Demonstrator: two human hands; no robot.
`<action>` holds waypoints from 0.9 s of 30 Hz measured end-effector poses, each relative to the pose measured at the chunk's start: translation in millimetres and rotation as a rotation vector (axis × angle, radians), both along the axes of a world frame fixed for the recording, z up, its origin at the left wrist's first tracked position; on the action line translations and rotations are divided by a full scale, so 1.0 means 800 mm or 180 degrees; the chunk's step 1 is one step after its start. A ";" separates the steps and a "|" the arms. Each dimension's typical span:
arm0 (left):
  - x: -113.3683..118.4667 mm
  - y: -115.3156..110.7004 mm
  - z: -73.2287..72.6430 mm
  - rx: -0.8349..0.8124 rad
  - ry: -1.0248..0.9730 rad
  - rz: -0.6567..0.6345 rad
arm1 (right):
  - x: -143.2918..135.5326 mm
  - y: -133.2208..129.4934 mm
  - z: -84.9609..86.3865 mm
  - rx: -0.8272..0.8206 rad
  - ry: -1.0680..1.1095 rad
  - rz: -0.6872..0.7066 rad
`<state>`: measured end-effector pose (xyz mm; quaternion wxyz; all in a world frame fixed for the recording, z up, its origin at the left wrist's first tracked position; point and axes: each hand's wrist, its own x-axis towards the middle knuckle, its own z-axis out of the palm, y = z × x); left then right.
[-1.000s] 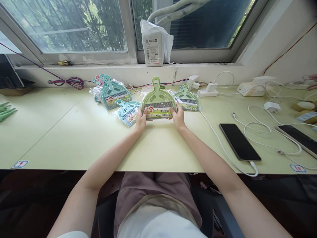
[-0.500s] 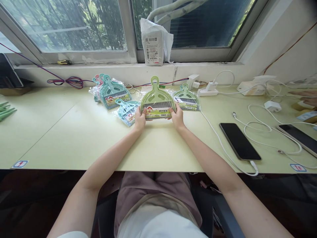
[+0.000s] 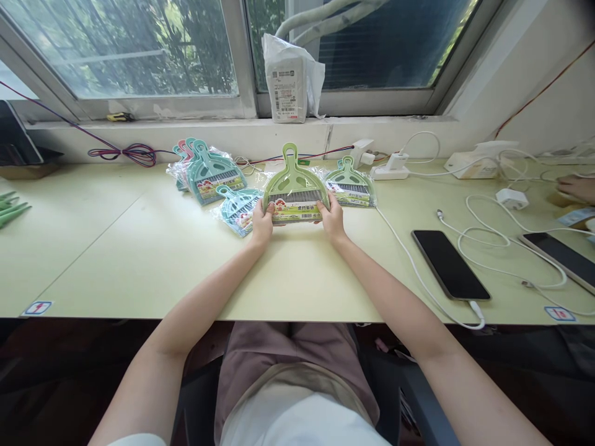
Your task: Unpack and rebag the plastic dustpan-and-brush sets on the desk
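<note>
A green dustpan and brush set (image 3: 296, 183) in clear wrapping is held up by its lower corners, handle pointing away from me. My left hand (image 3: 263, 223) grips the left corner, thumb on the front. On the right corner, my right hand (image 3: 331, 219) is closed the same way. Just left of the held set lies a small blue wrapped set (image 3: 239, 207), and behind it a pile of blue and pink wrapped sets (image 3: 211, 173). Another green wrapped set (image 3: 349, 186) rests to the right. The fingers behind the held set are mostly hidden.
A charging phone (image 3: 450, 265), white cables and a second phone (image 3: 562, 257) lie on the right of the table (image 3: 139, 260). Another person's hand (image 3: 576, 188) shows at the far right edge. A white package (image 3: 288, 90) stands on the sill. Green pieces (image 3: 13, 209) lie far left.
The green dustpan and brush set and both my hands stay almost still. At the far right, the other person's hand has shifted slightly.
</note>
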<state>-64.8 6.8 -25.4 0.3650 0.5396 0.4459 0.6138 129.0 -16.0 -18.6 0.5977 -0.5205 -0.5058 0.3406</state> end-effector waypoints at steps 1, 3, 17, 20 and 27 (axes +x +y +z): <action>0.000 0.000 0.000 0.0000 0.0011 0.0020 | 0.000 0.001 -0.001 -0.0006 -0.0013 0.0021; -0.001 0.000 0.001 0.0002 0.0021 0.0050 | 0.000 0.001 -0.001 -0.0022 -0.0011 0.0074; -0.004 0.003 -0.003 -0.0013 -0.0006 0.0098 | 0.002 0.005 -0.006 0.0027 0.0061 0.0035; -0.002 0.003 -0.003 -0.0018 -0.0006 0.0064 | 0.000 0.002 -0.006 0.0042 0.0025 -0.0086; 0.001 -0.003 0.000 -0.0051 -0.0100 -0.0080 | 0.000 0.001 -0.007 0.0047 -0.0057 -0.0193</action>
